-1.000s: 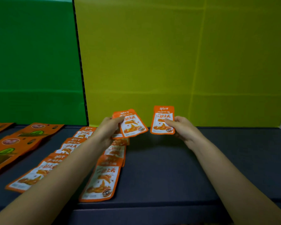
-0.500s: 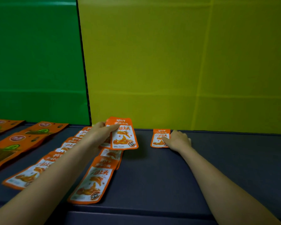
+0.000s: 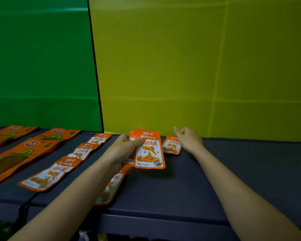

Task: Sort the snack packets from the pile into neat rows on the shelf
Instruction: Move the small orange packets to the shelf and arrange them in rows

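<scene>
My left hand (image 3: 124,147) grips a small stack of orange-and-white snack packets (image 3: 149,150) just above the dark shelf (image 3: 189,185). One single packet (image 3: 171,145) lies flat at the back of the shelf, against the yellow wall. My right hand (image 3: 188,139) hovers just right of it, loosely curled, holding nothing. A row of the same packets (image 3: 80,152) runs front to back on the left. Another row (image 3: 109,186) is partly hidden under my left forearm.
Larger orange packets (image 3: 16,157) with green and red marks lie in rows at the far left. A green wall panel (image 3: 42,66) and a yellow wall panel (image 3: 198,66) close the back. The shelf's front edge (image 3: 155,213) drops off near me.
My right hand set its single packet down at the back of the shelf and has lifted off it. My left hand kept its stack, shifting slightly right.
</scene>
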A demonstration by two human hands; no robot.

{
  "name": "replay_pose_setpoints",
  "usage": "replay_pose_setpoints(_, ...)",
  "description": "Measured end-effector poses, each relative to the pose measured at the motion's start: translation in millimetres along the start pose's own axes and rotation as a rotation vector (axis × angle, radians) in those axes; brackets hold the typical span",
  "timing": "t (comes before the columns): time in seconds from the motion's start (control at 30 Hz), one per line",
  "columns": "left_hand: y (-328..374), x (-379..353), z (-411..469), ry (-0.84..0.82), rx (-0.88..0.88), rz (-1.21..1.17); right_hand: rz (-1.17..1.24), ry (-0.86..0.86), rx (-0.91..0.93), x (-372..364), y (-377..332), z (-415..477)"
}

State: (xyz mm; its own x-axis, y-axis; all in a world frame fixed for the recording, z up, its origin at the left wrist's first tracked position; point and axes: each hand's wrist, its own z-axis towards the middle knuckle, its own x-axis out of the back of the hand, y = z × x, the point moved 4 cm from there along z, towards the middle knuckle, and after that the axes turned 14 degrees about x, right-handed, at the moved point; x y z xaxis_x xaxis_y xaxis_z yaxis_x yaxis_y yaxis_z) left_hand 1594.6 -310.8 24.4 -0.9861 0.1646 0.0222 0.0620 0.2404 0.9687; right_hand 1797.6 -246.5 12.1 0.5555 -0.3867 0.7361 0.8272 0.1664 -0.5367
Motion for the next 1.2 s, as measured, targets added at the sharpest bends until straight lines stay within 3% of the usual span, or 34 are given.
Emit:
replay_pose_setpoints(0.1, -7.4, -9.4, -3.4, 0.003, -0.008, -0.013, 0.398, -0.205, 0.057, 9.4, -31.5, -23.4)
replay_pose_setpoints(0.17, -12.8, -16.8, -7.6, 0.002, -0.003, -0.021, 0.396, -0.337, 0.102, 13.3, -42.0, -43.0)
replay_pose_setpoints(0.27, -23.3, -28.3, -15.2, -0.010, 0.017, -0.047, 0.339, -0.366, 0.149, 20.6, -37.4, -65.6)
replay_pose_setpoints(0.37, -39.3, -37.4, -20.8, -0.022, 0.057, -0.061, 0.530, -0.292, 0.123, 33.4, -21.2, -75.7)
replay_pose_setpoints(0.43, -48.9, -44.3, -25.5, -0.042, 0.067, 0.002, 0.583, -0.144, 0.078, 48.0, -4.8, -74.5)
replay_pose_setpoints(0.57, -55.2, -48.8, -32.4, 0.029, -0.095, 0.257, 0.626, 0.076, -0.043, 67.6, 20.2, -69.3)
replay_pose_setpoints(0.73, -56.0, -49.4, -32.7, 0.263, -0.236, 0.776, 0.697, 0.111, -0.068, 53.5, 17.5, -60.9)
replay_pose_setpoints(0.87, -57.3, -50.9, -33.0, 0.342, -0.256, 0.962, 0.660, 0.082, -0.068, 28.8, 3.5, -51.1)
replay_pose_setpoints(0.97, -54.0, -54.7, -39.3, 0.445, -0.383, 1.113, 0.581, 0.084, -0.094, 8.7, 2.7, -46.3)
replay_pose_setpoints(1.2, -53.8, -56.6, -41.5, 0.500, -0.453, 1.155, 0.177, 0.004, -0.069, -2.0, 9.9, -45.6)
